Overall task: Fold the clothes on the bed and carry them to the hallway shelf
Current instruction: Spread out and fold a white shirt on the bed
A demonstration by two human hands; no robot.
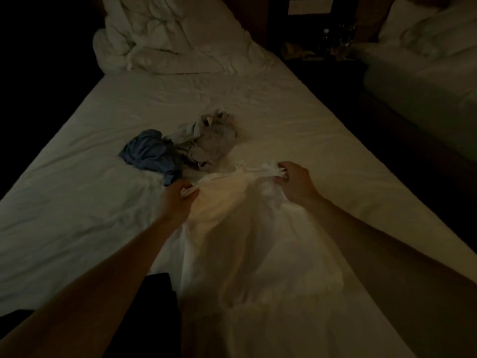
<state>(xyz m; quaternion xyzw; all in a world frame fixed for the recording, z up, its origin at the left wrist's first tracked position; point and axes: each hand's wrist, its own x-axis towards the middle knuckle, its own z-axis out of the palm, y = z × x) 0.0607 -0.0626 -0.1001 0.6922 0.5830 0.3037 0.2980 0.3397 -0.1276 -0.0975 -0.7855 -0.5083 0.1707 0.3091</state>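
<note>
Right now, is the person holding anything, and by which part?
Yes: both hands hold the thin white garment by its top edge, the left hand at one corner, the right hand at the other.

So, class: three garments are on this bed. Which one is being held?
The white garment: the left hand and right hand grip its top corners. The blue garment and grey garment lie crumpled, untouched.

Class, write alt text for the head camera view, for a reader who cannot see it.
In a dim room, a person's left hand and right hand each grip the top edge of a white garment spread on a bed. Beyond it lie a crumpled blue garment and a grey garment; a bunched white duvet sits at the far end.
</note>
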